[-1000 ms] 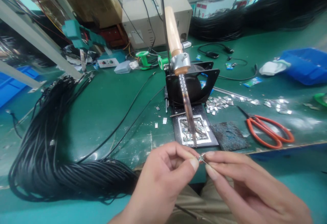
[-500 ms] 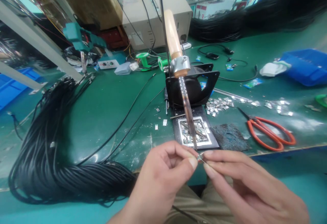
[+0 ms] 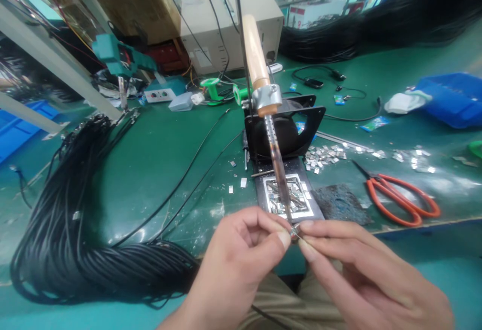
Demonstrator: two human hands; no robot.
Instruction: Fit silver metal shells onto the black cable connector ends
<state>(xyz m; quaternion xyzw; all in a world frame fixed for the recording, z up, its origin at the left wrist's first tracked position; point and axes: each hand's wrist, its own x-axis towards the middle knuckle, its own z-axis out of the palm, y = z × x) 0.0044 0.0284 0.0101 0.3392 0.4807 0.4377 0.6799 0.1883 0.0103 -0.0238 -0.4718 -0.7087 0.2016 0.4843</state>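
A soldering iron (image 3: 276,159) with a wooden handle is clamped tip-down in front of me. Its tip ends right above my fingertips. My left hand (image 3: 241,254) pinches a small metal connector (image 3: 294,231) between thumb and forefinger, and a black cable (image 3: 269,316) shows below that hand. Opposite, my right hand (image 3: 357,259) is closed in a pinch on a thin silvery wire (image 3: 298,236) that meets the connector. The fingers hide most of both pieces. Behind the tip, a white-rimmed tray (image 3: 266,194) holds small metal parts.
Orange-handled scissors (image 3: 399,199) lie to the right, beside a dark pad (image 3: 342,204). Loose metal pieces (image 3: 326,156) are scattered near a black fan (image 3: 282,131). A thick bundle of black cables (image 3: 94,264) fills the left front. A blue bin (image 3: 452,99) stands at right.
Both hands keep nearly the same pinch under the iron's tip. The camera view has shifted very slightly; nothing was let go.
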